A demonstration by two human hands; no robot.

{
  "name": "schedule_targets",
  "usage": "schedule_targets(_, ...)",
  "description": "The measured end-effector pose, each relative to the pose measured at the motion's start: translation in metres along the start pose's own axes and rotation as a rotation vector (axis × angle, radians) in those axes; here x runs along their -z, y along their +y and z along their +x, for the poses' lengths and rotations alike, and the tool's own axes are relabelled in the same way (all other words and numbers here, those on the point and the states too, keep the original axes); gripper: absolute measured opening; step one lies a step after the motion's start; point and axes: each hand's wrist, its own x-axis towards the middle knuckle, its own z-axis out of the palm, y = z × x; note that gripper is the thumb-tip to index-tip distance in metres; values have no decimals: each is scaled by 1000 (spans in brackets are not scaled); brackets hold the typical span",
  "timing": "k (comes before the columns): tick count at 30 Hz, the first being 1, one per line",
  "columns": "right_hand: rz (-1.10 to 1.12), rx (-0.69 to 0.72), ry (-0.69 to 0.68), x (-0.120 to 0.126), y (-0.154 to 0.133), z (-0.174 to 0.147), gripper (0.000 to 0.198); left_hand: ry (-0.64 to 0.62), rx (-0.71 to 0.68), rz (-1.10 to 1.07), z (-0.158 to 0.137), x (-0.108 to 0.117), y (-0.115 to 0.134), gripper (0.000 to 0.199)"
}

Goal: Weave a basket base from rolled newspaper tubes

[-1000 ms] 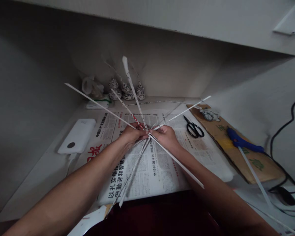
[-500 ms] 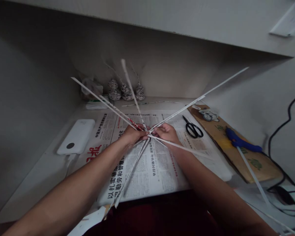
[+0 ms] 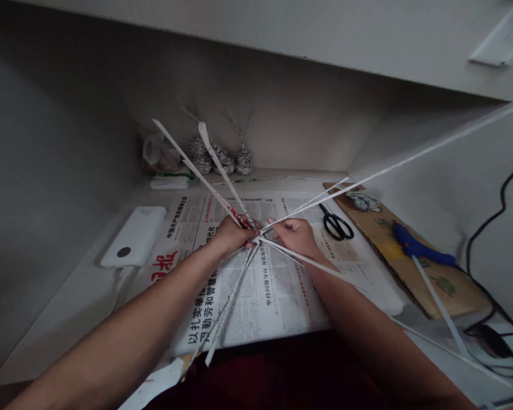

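Several thin rolled paper sticks [image 3: 209, 185] cross in a star above the newspaper, printed or white, fanning out in all directions. My left hand [image 3: 235, 234] is closed at the left of the crossing, thumb and fingers pressed on the sticks there. Just to its right, my right hand [image 3: 294, 233] is closed in a pinch near the centre, at a long white paper stick [image 3: 410, 162] that slants up to the right edge of the view. Other sticks hang toward my lap and pass over my right forearm. The fingertips partly hide the crossing point.
Newspaper [image 3: 277, 285] covers the desk. Black scissors [image 3: 337, 225] lie at right, beside cardboard [image 3: 410, 273] bearing a blue glue gun [image 3: 423, 247] with a cord. A white power bank [image 3: 134, 236] lies left. Woven gourd shapes [image 3: 243, 162] and a plastic bag [image 3: 158, 151] stand at the back.
My right hand has shifted slightly right. The long stick on the upper right now reaches the view's right edge. On the left, the sticks' tips have swung, and the middle one leans further left.
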Motion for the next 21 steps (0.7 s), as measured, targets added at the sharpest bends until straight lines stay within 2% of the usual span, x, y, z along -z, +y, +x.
schedule_targets(3, 235, -27, -64, 1, -4, 1, 47, 10, -10, 14, 1, 1, -1, 15)
schedule_targets(6, 374, 31, -105, 7, -5, 2, 46, 18, -8, 16, 3, 1, -3, 16)
schedule_targets(11, 240, 126, -305, 16, -9, -9, 33, 37, 26, -15, 5, 1, -2, 16)
schedule_targets(13, 168, 188, -344, 15, -12, -17, 31, 55, 43, -21, 4, 1, 0, 18)
schedule_targets(15, 89, 246, -287, 12, -15, -24, 28, 64, 48, -16, 2, 1, 2, 18)
schedule_targets(19, -45, 314, -86, 5, -15, -34, 19, 50, 66, -27, 0, 1, 5, 17)
schedule_targets(21, -49, 303, -65, 2, -13, -38, 18, 41, 100, -73, 0, 2, 5, 17)
